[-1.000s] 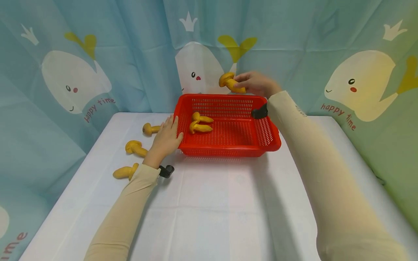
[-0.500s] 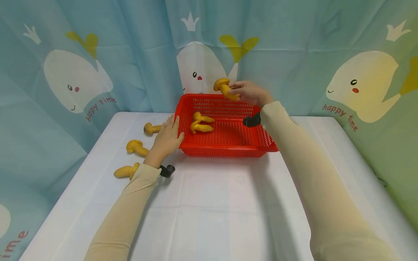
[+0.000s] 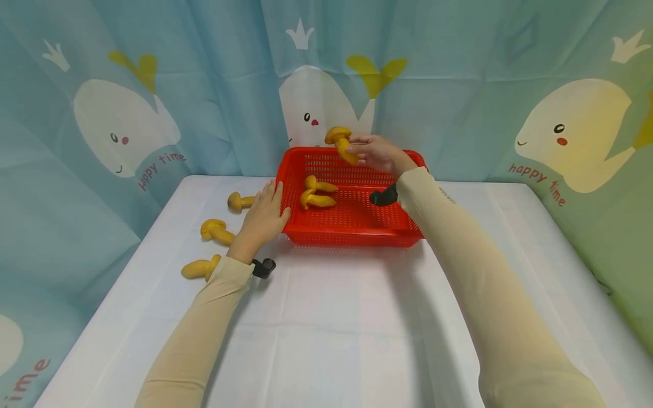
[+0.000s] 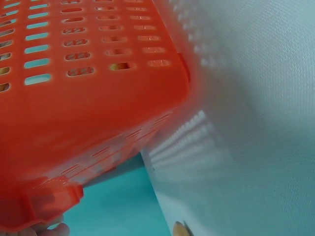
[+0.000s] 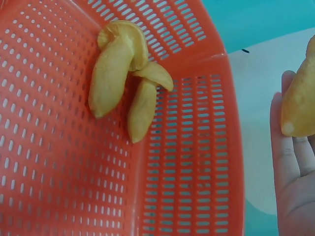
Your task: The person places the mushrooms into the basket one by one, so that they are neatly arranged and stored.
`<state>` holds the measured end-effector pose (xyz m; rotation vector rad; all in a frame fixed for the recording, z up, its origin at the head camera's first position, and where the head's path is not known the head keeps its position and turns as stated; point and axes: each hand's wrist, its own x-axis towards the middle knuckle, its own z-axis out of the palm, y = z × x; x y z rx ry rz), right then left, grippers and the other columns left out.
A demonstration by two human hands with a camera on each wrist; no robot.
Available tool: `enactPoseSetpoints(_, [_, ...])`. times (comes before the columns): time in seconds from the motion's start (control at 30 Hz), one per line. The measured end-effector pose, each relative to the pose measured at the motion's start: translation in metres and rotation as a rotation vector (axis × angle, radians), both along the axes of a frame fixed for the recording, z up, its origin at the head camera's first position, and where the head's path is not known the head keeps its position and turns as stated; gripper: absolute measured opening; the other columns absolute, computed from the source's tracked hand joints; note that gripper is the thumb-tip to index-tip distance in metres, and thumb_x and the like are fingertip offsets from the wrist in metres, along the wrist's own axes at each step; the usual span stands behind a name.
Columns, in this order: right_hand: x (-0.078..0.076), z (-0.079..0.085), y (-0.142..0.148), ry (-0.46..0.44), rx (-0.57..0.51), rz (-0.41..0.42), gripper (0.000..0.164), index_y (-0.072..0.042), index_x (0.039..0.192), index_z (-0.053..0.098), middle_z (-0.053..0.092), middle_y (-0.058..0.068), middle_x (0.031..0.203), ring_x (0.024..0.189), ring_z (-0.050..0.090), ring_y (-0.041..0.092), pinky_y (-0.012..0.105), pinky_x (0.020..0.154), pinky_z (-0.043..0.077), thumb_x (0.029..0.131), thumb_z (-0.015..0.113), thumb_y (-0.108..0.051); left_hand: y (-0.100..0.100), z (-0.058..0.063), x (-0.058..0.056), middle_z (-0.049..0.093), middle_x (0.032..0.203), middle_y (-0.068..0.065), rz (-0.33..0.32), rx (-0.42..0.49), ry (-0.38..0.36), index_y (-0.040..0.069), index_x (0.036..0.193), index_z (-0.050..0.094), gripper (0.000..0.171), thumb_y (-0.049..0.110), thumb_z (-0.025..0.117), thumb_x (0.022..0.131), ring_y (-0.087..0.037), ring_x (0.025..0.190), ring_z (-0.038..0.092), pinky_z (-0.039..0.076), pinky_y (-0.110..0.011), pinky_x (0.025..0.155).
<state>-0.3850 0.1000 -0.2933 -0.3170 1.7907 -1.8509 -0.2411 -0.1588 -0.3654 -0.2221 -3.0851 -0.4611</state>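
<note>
My right hand (image 3: 374, 152) holds a yellow mushroom (image 3: 340, 143) by its stem, cap upward, above the far rim of a red perforated basket (image 3: 352, 231). In the right wrist view that mushroom (image 5: 299, 105) lies against the fingers at the right edge, partly cut off. Two more mushrooms (image 3: 317, 200) lie side by side inside the basket at its left end. My left hand (image 3: 262, 218) rests on the basket's left rim with its fingers stretched forward. The left wrist view has only a few fingertips (image 4: 51, 230) below the basket's corner.
Left of the basket, on the white tablecloth (image 3: 326, 340), lie three mushrooms (image 3: 216, 231), each partly hidden by the left hand or arm. A pale blue curtain (image 3: 224, 85) with whale prints hangs close behind the basket.
My right hand has moved left and slightly down with the mushroom, from behind the basket's far right to over its far rim. The left hand stays on the left rim.
</note>
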Motion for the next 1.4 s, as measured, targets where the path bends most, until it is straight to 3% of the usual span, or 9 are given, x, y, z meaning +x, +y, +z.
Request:
enactPoseSetpoints(0.17, [-0.001,-0.007,-0.004,-0.016,0.068,-0.006,0.018,-0.012,0.111,0.059,0.064,-0.003,0.097,0.088,0.062,0.012,0.021,0.082,0.051,0.093,0.057,-0.012,0.001,0.000,0.001,0.005,0.158,-0.020,0.005,-0.011,-0.003,-0.001,0.150,0.008,0.067,0.029,0.038,0.098,-0.036,0.146,0.006,0.008,-0.049,0.120])
enactPoseSetpoints(0.3, [-0.002,-0.014,-0.007,-0.020,0.126,-0.005,0.026,-0.008,0.117,0.058,0.063,-0.002,0.099,0.087,0.063,0.013,0.020,0.079,0.053,0.092,0.058,-0.015,0.001,-0.001,0.001,0.005,0.158,-0.020,0.007,-0.013,0.001,-0.001,0.150,0.009,0.067,0.029,0.039,0.098,-0.035,0.146,0.007,0.009,-0.049,0.120])
enactPoseSetpoints(0.5, [-0.002,-0.024,-0.006,-0.060,0.202,0.039,0.043,-0.003,0.134,0.046,0.060,-0.002,0.101,0.082,0.062,0.010,0.020,0.075,0.054,0.093,0.056,-0.013,0.002,-0.002,0.002,0.005,0.158,-0.020,0.003,-0.010,0.002,-0.001,0.150,0.009,0.067,0.029,0.039,0.098,-0.035,0.146,0.007,0.008,-0.049,0.120])
enactPoseSetpoints(0.67, [-0.002,-0.027,-0.006,-0.072,0.272,0.090,0.046,-0.005,0.137,0.045,0.063,-0.003,0.098,0.082,0.061,0.011,0.024,0.083,0.054,0.093,0.056,-0.013,0.002,-0.002,0.002,0.006,0.158,-0.020,0.003,-0.015,0.008,-0.001,0.150,0.010,0.066,0.029,0.039,0.098,-0.036,0.146,0.008,0.009,-0.049,0.120])
enactPoseSetpoints(0.9, [0.000,-0.031,-0.003,-0.007,0.349,0.266,0.045,0.000,0.139,0.042,0.062,-0.003,0.102,0.083,0.059,0.011,0.027,0.089,0.052,0.095,0.051,-0.005,0.002,-0.001,0.002,0.004,0.158,-0.019,0.009,-0.018,-0.006,0.000,0.150,0.009,0.067,0.031,0.038,0.098,-0.034,0.147,0.006,0.008,-0.048,0.120])
enactPoseSetpoints(1.2, [-0.007,-0.044,-0.004,0.047,0.403,0.460,0.038,0.000,0.131,0.052,0.067,-0.004,0.098,0.087,0.061,0.011,0.033,0.096,0.050,0.094,0.054,-0.008,0.001,-0.002,-0.001,0.004,0.158,-0.019,0.006,-0.032,-0.004,0.000,0.150,0.008,0.067,0.030,0.038,0.098,-0.035,0.146,0.006,0.008,-0.049,0.120])
enactPoseSetpoints(1.4, [-0.007,-0.051,-0.010,0.018,0.401,0.550,0.032,0.000,0.125,0.058,0.067,-0.004,0.094,0.085,0.061,0.010,0.029,0.090,0.053,0.094,0.052,-0.005,0.001,-0.002,0.000,0.003,0.158,-0.018,0.007,-0.022,-0.011,0.000,0.150,0.008,0.067,0.031,0.038,0.098,-0.034,0.147,0.005,0.007,-0.048,0.120])
